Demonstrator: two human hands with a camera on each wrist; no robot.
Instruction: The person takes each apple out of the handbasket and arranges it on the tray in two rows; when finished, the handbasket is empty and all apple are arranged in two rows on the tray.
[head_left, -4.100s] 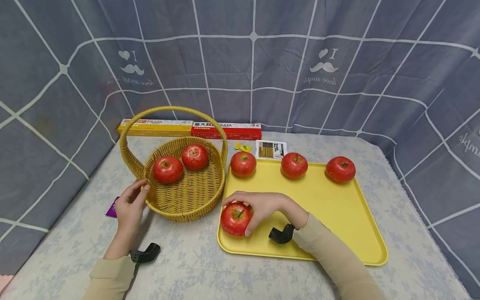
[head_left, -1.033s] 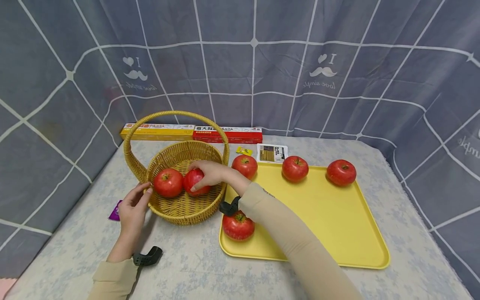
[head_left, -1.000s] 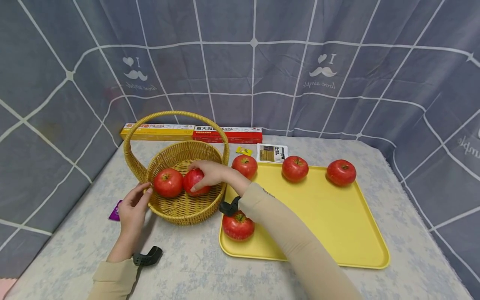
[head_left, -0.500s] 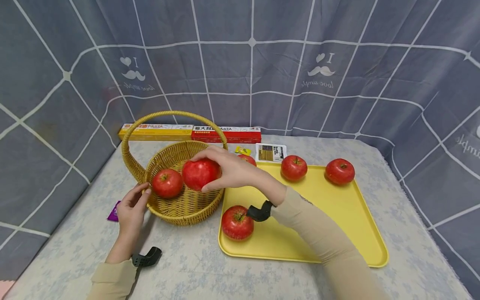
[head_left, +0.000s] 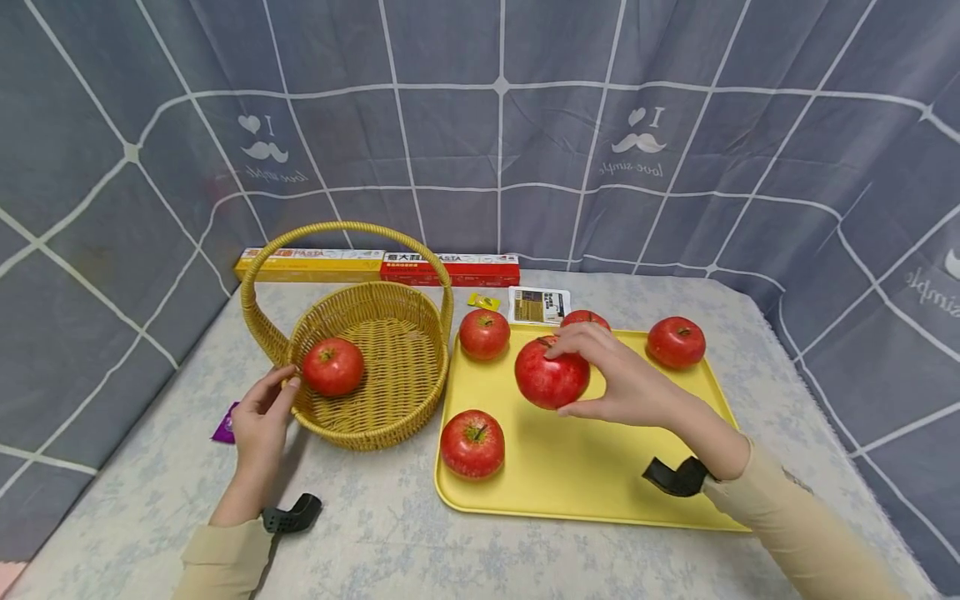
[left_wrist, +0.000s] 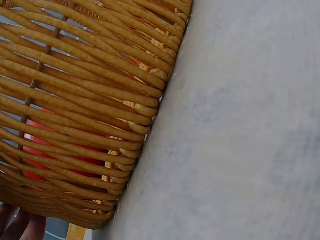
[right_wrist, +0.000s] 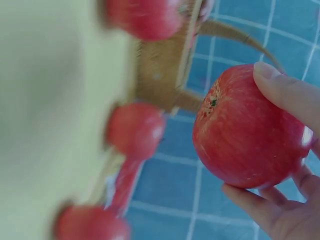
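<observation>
A red apple (head_left: 551, 372) is held by my right hand (head_left: 626, 379) above the yellow tray (head_left: 570, 492), thumb on one side and fingers on the other. The right wrist view shows the same apple (right_wrist: 250, 130) gripped off the surface. My left hand (head_left: 262, 421) pinches the left rim of the wicker basket (head_left: 375, 429), whose tall handle arches over it. One apple (head_left: 333, 367) lies inside the basket at its left. In the left wrist view the woven basket wall (left_wrist: 75, 115) fills much of the picture, with fingers (left_wrist: 32, 227) at its lower edge.
Several apples sit on the tray: one front left (head_left: 472, 445), one back left (head_left: 484, 334), one back right (head_left: 676, 342), one partly behind the held apple. Pasta boxes (head_left: 450, 270) and a white packet (head_left: 538, 306) stand behind. A purple packet (head_left: 224, 425) lies left.
My right hand has lifted an apple out of the basket and carried it right, over the tray. Earlier two apples lay in the basket, now one. My left hand stays at the rim.
</observation>
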